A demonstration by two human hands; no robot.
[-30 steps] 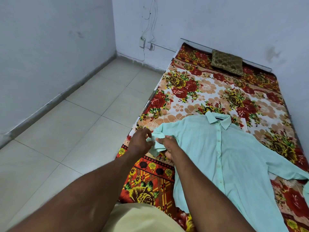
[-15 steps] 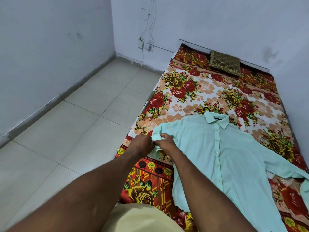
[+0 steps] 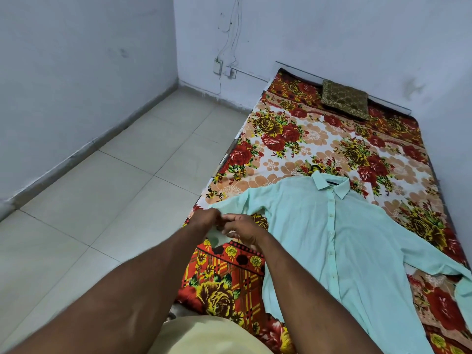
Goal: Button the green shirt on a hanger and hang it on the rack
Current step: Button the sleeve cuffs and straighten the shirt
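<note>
A pale green shirt (image 3: 339, 241) lies flat, front side up, on the flowered bed sheet, collar toward the far wall and its front placket closed. Its left sleeve stretches toward the bed's edge. My left hand (image 3: 204, 222) and my right hand (image 3: 242, 229) meet at the cuff of that sleeve (image 3: 215, 236) and both pinch the cloth there. The cuff is mostly hidden under my fingers. The other sleeve runs off to the right. No hanger or rack is in view.
The bed (image 3: 306, 139) fills the right side, against the far and right walls, with a small brown cushion (image 3: 344, 99) at its head. Tiled floor (image 3: 102, 200) lies to the left. A wall socket with hanging wires (image 3: 224, 67) sits on the far wall.
My two hands have drawn closer together on the sleeve cuff, and the sleeve now lies straighter along the bed's edge. The shirt body has not moved.
</note>
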